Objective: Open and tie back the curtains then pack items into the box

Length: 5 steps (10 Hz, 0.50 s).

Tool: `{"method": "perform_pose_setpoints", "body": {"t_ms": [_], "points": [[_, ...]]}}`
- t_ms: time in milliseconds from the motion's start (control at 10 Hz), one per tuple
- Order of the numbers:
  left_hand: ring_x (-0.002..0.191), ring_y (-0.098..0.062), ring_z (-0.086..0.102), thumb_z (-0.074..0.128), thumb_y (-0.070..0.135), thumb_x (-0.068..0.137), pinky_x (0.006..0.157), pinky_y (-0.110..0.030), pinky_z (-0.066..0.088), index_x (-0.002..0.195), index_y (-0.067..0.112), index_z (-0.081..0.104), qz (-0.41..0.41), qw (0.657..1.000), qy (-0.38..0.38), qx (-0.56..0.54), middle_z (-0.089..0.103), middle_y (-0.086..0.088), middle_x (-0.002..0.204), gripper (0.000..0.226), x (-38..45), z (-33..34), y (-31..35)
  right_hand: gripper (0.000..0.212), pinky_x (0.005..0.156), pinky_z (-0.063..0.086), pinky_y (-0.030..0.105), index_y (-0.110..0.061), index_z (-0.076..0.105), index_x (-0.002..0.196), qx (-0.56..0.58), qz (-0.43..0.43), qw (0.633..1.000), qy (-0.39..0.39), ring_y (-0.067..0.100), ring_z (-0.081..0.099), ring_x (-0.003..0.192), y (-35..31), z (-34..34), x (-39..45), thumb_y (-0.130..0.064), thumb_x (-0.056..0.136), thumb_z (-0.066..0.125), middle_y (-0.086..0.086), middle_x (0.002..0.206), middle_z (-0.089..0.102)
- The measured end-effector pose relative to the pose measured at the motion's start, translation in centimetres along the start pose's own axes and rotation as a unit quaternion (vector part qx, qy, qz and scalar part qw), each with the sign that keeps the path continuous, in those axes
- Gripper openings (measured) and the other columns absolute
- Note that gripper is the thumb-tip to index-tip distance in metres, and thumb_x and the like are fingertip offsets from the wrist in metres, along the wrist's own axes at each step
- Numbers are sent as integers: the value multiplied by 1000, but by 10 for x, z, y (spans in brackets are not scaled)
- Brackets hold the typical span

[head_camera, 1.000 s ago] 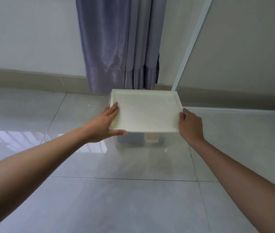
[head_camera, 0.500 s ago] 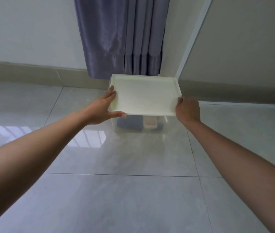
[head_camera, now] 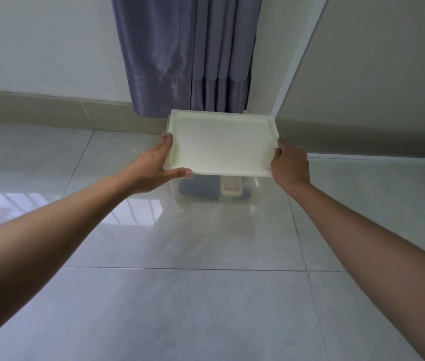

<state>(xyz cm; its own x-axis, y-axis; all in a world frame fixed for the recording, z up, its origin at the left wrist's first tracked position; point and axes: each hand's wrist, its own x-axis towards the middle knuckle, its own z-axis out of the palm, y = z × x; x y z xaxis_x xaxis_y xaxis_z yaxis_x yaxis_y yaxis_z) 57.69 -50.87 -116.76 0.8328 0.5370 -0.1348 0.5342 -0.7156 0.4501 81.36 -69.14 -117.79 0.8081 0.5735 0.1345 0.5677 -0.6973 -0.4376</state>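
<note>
A cream plastic lid [head_camera: 221,144] lies on top of a clear storage box [head_camera: 258,191] standing on the tiled floor. Through the box's front wall I see a folded blue cloth [head_camera: 198,190] and a small pale pink item [head_camera: 230,187]. My left hand [head_camera: 154,168] grips the lid's left edge, thumb along the front rim. My right hand [head_camera: 289,165] grips the lid's right edge with curled fingers. A purple curtain [head_camera: 188,56] hangs gathered straight behind the box, reaching down to the skirting.
A glossy grey tiled floor [head_camera: 206,295] stretches toward me. A white wall with a beige skirting board [head_camera: 50,105] runs behind the box. A white frame post [head_camera: 299,56] rises at the right of the curtain, with a grey wall beyond.
The box and lid now sit higher and farther in the view, close under the curtain hem. Both hands keep the same hold on the lid's edges.
</note>
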Motion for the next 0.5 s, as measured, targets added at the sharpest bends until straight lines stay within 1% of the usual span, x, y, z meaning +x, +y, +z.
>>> {"method": "perform_pose_setpoints", "body": {"t_ms": [100, 200, 300, 400, 500], "points": [[144, -26, 19, 44, 72, 73, 115, -38, 21, 151, 16, -8, 1, 1000, 2, 3, -4, -2, 159, 109, -1, 1, -1, 42, 94, 46, 43, -11, 40, 142, -13, 3, 1000, -12, 37, 53, 117, 1, 1, 2, -16, 101, 33, 19, 125, 58], [144, -26, 18, 43, 74, 72, 116, -38, 20, 151, 17, -8, 2, 1000, 2, 8, -5, -2, 159, 110, 0, 2, -2, 43, 96, 45, 43, -11, 40, 143, -12, 3, 1000, -10, 36, 52, 120, 3, 3, 4, -17, 101, 33, 17, 129, 57], [145, -24, 15, 45, 74, 74, 116, -37, 18, 151, 19, -9, -1, 1000, 0, -4, -5, -1, 159, 109, 0, 2, -4, 42, 97, 43, 43, -15, 41, 142, 20, 14, 1000, 2, 36, 50, 122, 4, 3, 1, -24, 102, 33, 15, 130, 57], [146, -17, 6, 42, 70, 82, 117, -32, 10, 151, 16, -7, -33, 996, 41, -70, -4, -2, 159, 100, -15, 1, 0, 51, 97, 42, 42, -14, 39, 143, 58, 62, 996, 29, 35, 51, 124, 1, -11, -15, -42, 101, 33, 13, 135, 55], [146, -15, 2, 32, 58, 93, 115, -28, 6, 151, 11, -3, -101, 988, 29, -111, -3, -6, 159, 83, -55, -3, 4, 58, 105, 36, 43, -13, 31, 147, 43, 167, 985, 11, 33, 40, 133, -10, -31, -49, -47, 100, 32, 12, 149, 39]]}}
